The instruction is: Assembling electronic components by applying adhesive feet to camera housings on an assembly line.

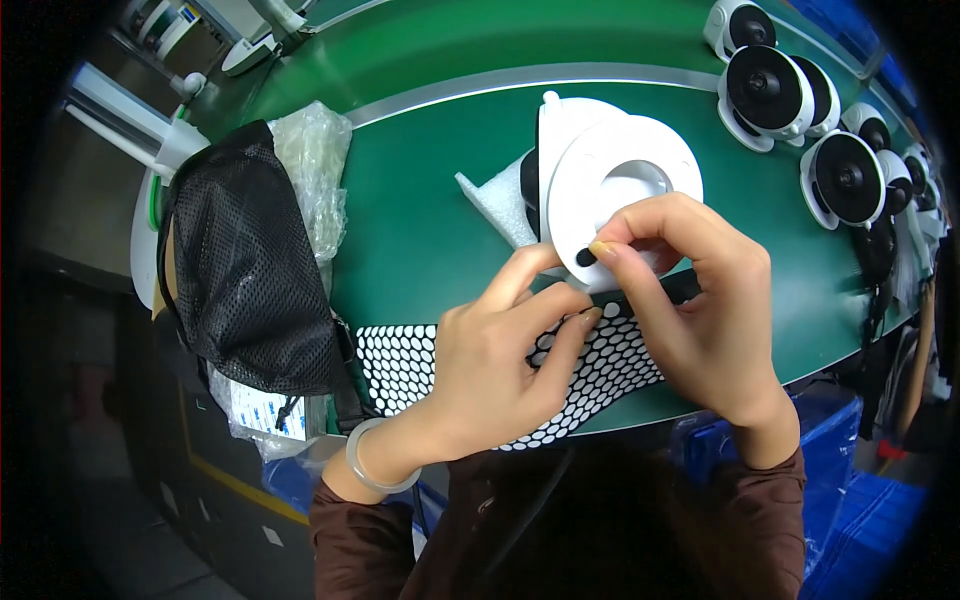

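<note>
A white camera-like device [590, 125] lies on its side, its round ring-shaped base [680, 150] facing me. At the base's lower edge, my right hand [715, 300] pinches thumb and forefinger at a small black round pad [586, 257], which lies against the white rim. My left hand [505, 345] has its forefinger against the base, while thumb and middle finger close on the upper edge of a black sheet of white round pads [610, 365]. That sheet runs beneath both hands along the table's near edge. Part of it is hidden by my left hand.
White foam [500, 205] sits under the device on the green table [410, 200]. To the left are a black mesh bag [250, 270] and clear plastic wrap [315, 180]. Several white devices with black round fronts [765, 90] stand at the far right. Blue plastic [840, 450] hangs below the near edge.
</note>
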Motion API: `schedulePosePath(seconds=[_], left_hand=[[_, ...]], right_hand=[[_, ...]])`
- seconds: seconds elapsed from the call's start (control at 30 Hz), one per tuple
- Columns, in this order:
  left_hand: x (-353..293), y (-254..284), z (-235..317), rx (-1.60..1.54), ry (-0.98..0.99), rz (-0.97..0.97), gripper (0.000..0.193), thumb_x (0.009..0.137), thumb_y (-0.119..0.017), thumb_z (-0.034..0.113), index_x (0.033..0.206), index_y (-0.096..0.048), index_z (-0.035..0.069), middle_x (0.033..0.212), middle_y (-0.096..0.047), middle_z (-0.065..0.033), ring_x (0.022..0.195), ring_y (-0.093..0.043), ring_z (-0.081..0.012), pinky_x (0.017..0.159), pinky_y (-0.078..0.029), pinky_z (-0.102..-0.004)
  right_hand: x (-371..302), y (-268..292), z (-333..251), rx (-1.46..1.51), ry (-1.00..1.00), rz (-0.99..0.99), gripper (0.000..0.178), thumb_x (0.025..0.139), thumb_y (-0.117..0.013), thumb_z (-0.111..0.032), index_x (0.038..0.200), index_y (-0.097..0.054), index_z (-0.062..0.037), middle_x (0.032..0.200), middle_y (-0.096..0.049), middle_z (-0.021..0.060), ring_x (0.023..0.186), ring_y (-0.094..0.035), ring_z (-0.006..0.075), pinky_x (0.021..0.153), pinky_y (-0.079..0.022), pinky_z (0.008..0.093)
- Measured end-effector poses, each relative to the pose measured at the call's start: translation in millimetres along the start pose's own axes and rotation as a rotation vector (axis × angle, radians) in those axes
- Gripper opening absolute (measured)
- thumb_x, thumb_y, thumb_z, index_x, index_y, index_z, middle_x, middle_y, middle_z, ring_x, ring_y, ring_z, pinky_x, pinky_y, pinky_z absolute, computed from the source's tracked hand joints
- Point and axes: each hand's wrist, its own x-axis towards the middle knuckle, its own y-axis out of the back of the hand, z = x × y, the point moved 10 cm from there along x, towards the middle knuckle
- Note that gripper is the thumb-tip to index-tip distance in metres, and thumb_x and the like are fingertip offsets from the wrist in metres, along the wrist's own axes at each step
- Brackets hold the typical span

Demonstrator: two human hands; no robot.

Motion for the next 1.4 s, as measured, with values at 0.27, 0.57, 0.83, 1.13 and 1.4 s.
schedulePosePath(seconds=[0.27,0.57,0.83,1.13,1.4], left_hand=[[-0.8,1.0,2.3,0.017,-0.04,0.022,0.008,0.071,-0.063,0.006,0.078,-0.061,0.007,0.097,-0.057,-0.0074,0.046,-0.052,-0.0167,0.042,-0.04,-0.0272],[-1.1,1.0,2.9,0.039,-0.059,0.005,0.007,0.071,-0.063,0.007,0.077,-0.06,0.006,0.093,-0.056,-0.0079,0.045,-0.053,-0.0175,0.041,-0.04,-0.0277],[-10.5,21.7,35.1,0.162,-0.042,-0.118,0.011,0.064,-0.062,-0.005,0.074,-0.062,-0.001,0.095,-0.06,-0.0141,0.048,-0.054,-0.0113,0.048,-0.042,-0.0214],[2.4,1.5,46.8,-0.009,-0.132,-0.163,0.012,0.064,-0.059,-0.008,0.074,-0.062,-0.002,0.076,-0.063,-0.012,0.064,-0.062,-0.02,0.058,-0.048,-0.0244],[6.6,-10.3,56.6,-0.003,-0.219,-0.139,0.011,0.066,-0.063,-0.003,0.072,-0.057,0.002,0.068,-0.059,-0.0064,0.048,-0.054,-0.0195,0.043,-0.041,-0.0248]], right_hand=[[-0.1,-0.6,-2.7,-0.045,-0.005,0.013,0.006,0.073,-0.061,0.003,0.079,-0.058,0.0015,0.072,-0.059,0.0054,0.061,-0.053,0.009,0.056,-0.042,0.0198],[5.5,-6.6,-8.7,-0.121,-0.004,-0.072,0.008,0.07,-0.063,0.005,0.074,-0.056,0.0015,0.072,-0.06,0.0055,0.063,-0.055,0.0094,0.057,-0.043,0.0194],[-18.3,18.9,-19.1,-0.038,0.088,-0.149,0.022,0.068,-0.058,0.007,0.088,-0.062,0.001,0.081,-0.062,0.0112,0.071,-0.06,0.0202,0.061,-0.046,0.0251],[-41.0,24.3,-13.9,-0.069,0.077,-0.173,0.017,0.066,-0.066,0.0,0.082,-0.062,-0.0052,0.066,-0.057,0.0058,0.057,-0.055,0.0217,0.051,-0.044,0.0298],[-51.8,39.5,-20.4,-0.147,0.253,0.004,0.02,0.06,-0.067,-0.003,0.079,-0.061,-0.0062,0.072,-0.059,0.0039,0.061,-0.058,0.0187,0.05,-0.045,0.0284]])
